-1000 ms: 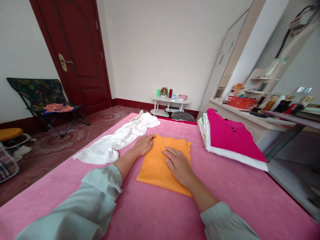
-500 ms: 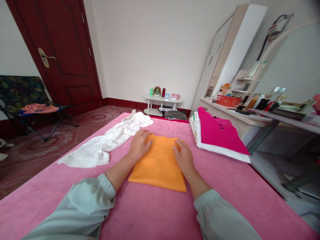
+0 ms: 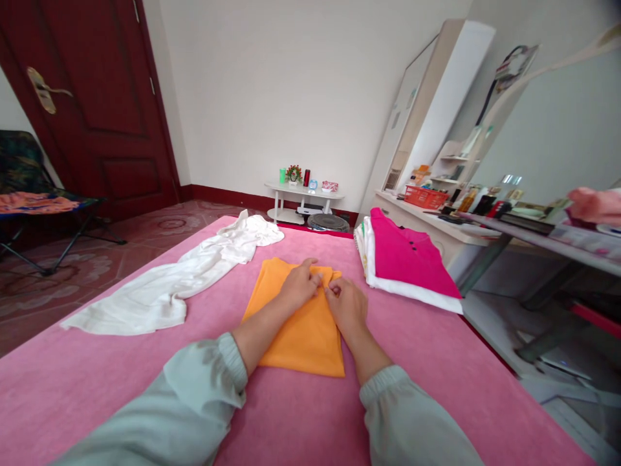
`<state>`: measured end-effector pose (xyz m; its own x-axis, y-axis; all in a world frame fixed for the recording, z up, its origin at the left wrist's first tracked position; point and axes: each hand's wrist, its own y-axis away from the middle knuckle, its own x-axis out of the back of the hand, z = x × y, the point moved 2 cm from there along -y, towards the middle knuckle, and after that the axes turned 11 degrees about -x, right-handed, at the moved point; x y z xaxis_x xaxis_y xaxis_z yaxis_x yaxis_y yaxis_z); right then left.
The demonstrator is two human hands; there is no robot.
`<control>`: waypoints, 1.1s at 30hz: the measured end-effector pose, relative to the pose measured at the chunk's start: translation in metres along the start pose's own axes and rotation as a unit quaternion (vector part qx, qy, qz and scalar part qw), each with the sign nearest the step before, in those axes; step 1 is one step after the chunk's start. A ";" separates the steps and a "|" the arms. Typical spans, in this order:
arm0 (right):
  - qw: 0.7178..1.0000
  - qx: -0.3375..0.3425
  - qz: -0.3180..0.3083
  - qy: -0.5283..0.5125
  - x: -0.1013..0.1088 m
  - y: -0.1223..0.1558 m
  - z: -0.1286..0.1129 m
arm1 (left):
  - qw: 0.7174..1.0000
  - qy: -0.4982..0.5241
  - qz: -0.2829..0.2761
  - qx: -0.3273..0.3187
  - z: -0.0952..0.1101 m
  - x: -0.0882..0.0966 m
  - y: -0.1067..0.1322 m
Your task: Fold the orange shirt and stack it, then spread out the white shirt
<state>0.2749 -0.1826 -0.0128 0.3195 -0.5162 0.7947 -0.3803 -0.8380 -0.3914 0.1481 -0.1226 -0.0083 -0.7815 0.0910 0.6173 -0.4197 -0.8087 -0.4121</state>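
Note:
A folded orange garment (image 3: 295, 340) lies flat on the pink bed cover (image 3: 286, 421) in front of me. My left hand (image 3: 299, 285) rests on its upper part, fingers loosely apart and the thumb near the top right edge. At the garment's upper right, my right hand (image 3: 348, 303) is closed, with thumb and fingertips pinching the orange fabric, which is bunched up there. The fingertips of the right hand are partly hidden. A crumpled white garment (image 3: 179, 285) is spread out to the left of the orange one.
To the right sits a stack of folded clothes with a magenta shirt (image 3: 412, 259) on top. A dressing table (image 3: 446, 233) with a red basket (image 3: 425, 196) and bottles stands beyond it. Further off are a low white table (image 3: 303, 190), a folding chair (image 3: 46, 200) and a dark red door (image 3: 92, 97).
My left hand has moved right across the orange garment, off its left edge. My right hand has closed on fabric at the upper right. The view has turned slightly right.

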 end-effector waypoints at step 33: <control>0.978 -0.002 -0.122 0.170 -0.025 -0.083 0.007 | 0.947 -0.315 -0.012 -0.067 0.009 -0.002 0.016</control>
<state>0.3049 -0.1016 -0.0033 0.0941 -0.2110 0.9729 -0.3315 -0.9282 -0.1692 0.1468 -0.1413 -0.0103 -0.3590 -0.2905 0.8870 -0.5213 -0.7259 -0.4487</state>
